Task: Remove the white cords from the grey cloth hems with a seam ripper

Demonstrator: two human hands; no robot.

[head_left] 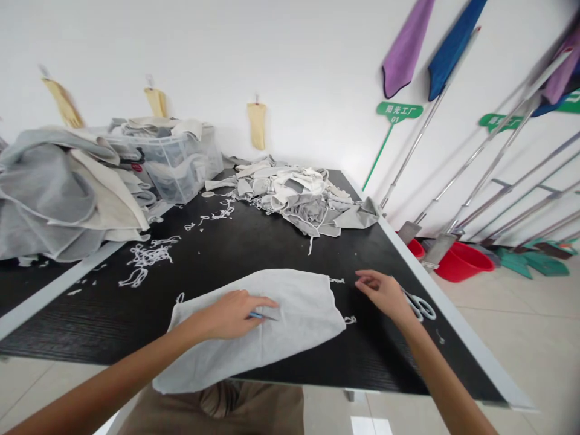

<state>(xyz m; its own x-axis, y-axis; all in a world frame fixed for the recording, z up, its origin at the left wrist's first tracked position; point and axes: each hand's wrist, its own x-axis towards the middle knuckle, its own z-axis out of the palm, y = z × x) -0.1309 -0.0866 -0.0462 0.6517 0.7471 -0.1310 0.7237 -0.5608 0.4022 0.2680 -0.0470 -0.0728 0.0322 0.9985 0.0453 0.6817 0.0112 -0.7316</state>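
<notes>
A pale grey cloth (290, 314) lies flat at the front of the table, with short loops of white cord at its corners. My left hand (233, 314) rests on it, closed around a small blue-handled tool (256, 315) with a narrow grey blade. The index finger stretches forward over the cloth; the tool's exact kind is unclear. To the right of the cloth, my right hand (380, 294) hovers with loosely curled fingers, thumb and index tips slightly apart, and nothing visible between them. White-handled scissors (423, 308) lie beside that wrist, partly hidden by it.
White cord scraps (151, 257) are scattered on the black table (254, 248). A heap of grey cloths (303, 196) lies at the back. More cloths (54, 187) and a clear plastic bin (174, 169) stand at left. Mop poles and a red bucket (464, 261) are beyond the right edge.
</notes>
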